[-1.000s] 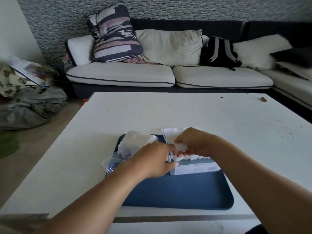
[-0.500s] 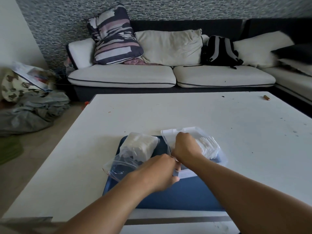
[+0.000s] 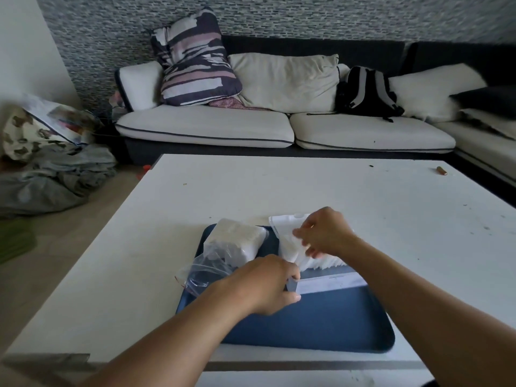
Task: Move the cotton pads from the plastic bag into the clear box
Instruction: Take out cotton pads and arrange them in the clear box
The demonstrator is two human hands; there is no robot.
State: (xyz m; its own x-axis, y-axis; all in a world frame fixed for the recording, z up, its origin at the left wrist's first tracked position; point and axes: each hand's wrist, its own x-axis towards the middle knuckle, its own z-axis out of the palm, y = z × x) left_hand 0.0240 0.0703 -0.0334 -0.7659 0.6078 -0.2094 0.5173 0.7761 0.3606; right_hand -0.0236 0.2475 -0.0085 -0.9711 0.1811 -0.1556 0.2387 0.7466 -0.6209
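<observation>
A clear plastic bag (image 3: 208,270) with a stack of white cotton pads (image 3: 237,240) in it lies on the left of a blue tray (image 3: 321,322). To its right stands the clear box (image 3: 329,283), lid (image 3: 282,223) tipped open at the back, with white pads (image 3: 318,263) packed inside. My left hand (image 3: 265,286) grips the box's near left corner. My right hand (image 3: 325,233) is over the box, fingers curled down onto the pads; I cannot see how it holds them.
The tray lies on a white table (image 3: 279,191) near its front edge. A small brown object (image 3: 441,170) lies at the far right of the table. A sofa (image 3: 279,127) with cushions and a black backpack (image 3: 365,93) stands behind.
My right hand has lifted from the box's near left corner and moved back and right over the pads. My left hand stays at the box's front corner.
</observation>
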